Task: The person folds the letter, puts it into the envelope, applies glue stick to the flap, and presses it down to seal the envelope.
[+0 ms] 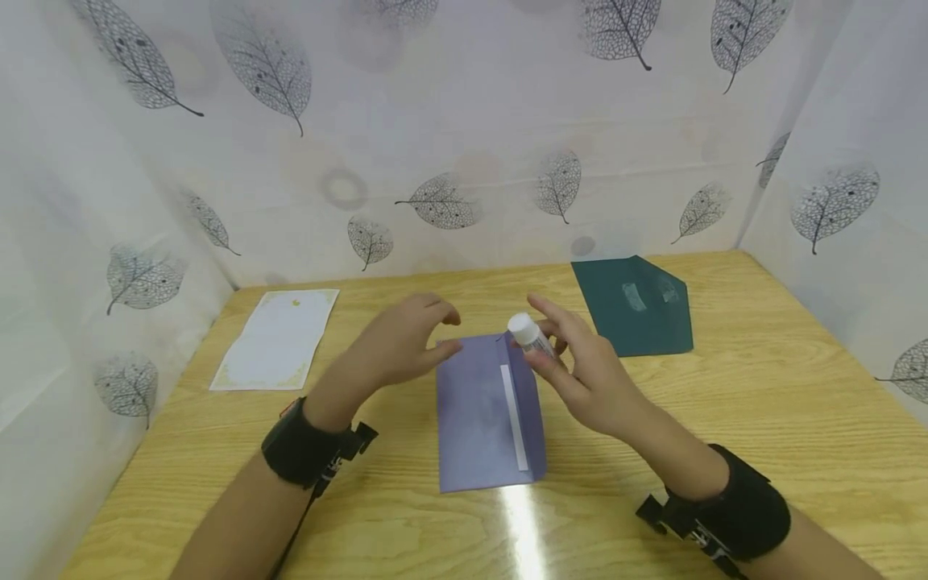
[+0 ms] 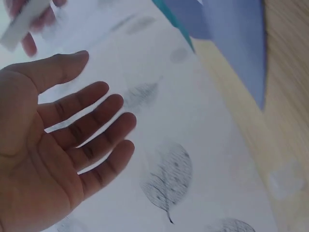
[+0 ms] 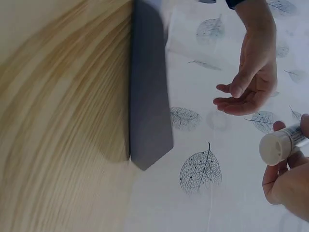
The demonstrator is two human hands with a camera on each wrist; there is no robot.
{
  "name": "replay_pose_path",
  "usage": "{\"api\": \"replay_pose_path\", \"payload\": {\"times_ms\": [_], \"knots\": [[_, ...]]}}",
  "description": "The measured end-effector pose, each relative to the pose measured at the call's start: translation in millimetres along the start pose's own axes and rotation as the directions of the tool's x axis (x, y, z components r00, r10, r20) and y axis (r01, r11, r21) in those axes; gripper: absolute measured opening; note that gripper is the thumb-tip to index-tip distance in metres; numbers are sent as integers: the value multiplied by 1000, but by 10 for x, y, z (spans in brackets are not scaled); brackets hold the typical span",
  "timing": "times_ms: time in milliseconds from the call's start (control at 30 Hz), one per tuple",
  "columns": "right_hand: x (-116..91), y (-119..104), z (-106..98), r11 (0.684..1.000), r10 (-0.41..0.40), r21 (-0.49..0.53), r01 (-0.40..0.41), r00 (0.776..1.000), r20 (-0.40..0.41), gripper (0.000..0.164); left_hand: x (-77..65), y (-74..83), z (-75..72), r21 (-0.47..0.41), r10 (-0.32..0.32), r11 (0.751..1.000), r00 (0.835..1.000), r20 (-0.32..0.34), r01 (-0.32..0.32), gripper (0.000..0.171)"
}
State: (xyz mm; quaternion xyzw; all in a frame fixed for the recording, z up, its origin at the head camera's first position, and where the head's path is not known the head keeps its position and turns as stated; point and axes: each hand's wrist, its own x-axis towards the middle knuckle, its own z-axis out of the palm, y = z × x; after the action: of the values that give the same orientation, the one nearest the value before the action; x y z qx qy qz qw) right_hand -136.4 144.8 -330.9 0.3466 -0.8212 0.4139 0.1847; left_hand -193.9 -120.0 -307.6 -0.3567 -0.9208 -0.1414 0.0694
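A small white tube with a round cap, like a glue stick (image 1: 532,337), is held between the thumb and fingers of my right hand (image 1: 590,383). In the right wrist view the cap end of the glue stick (image 3: 275,148) faces the camera, with small print on its side. Beneath both hands a purple envelope (image 1: 471,419) lies on the table, a white strip (image 1: 515,419) running along its right-side flap. My left hand (image 1: 402,342) hovers by the envelope's upper left corner. Its fingers are loosely bent and the palm (image 2: 43,179) holds nothing.
At the back right lies a dark green envelope (image 1: 638,322) with clear tape-like patches on it. A white sheet with a gold border (image 1: 279,342) is at the back left. Leaf-patterned curtains (image 1: 471,121) stand behind and beside the wooden table (image 1: 761,387).
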Motion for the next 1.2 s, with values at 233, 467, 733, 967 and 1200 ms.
{"api": "replay_pose_path", "payload": {"times_ms": [233, 467, 733, 967, 1200], "knots": [[17, 2, -42, 898, 25, 439, -26, 1000, 10, 41, -19, 362, 52, -222, 218, 951, 976, -10, -214, 24], [25, -40, -92, 630, 10, 773, -76, 996, 90, 37, 25, 480, 292, -790, 418, 586, 903, 103, -181, 48], [36, -46, -92, 509, -81, 860, -39, 992, 92, 36, 23, 545, 406, -984, 441, 179, 895, 72, -9, 69], [19, -65, -93, 630, 58, 774, -66, 998, 38, 32, 6, 595, 400, -953, 281, 295, 959, 17, -70, 52], [23, -92, -89, 719, 175, 686, -112, 984, -23, 25, -14, 699, 364, -672, 119, 717, 982, -148, -188, 8]]}}
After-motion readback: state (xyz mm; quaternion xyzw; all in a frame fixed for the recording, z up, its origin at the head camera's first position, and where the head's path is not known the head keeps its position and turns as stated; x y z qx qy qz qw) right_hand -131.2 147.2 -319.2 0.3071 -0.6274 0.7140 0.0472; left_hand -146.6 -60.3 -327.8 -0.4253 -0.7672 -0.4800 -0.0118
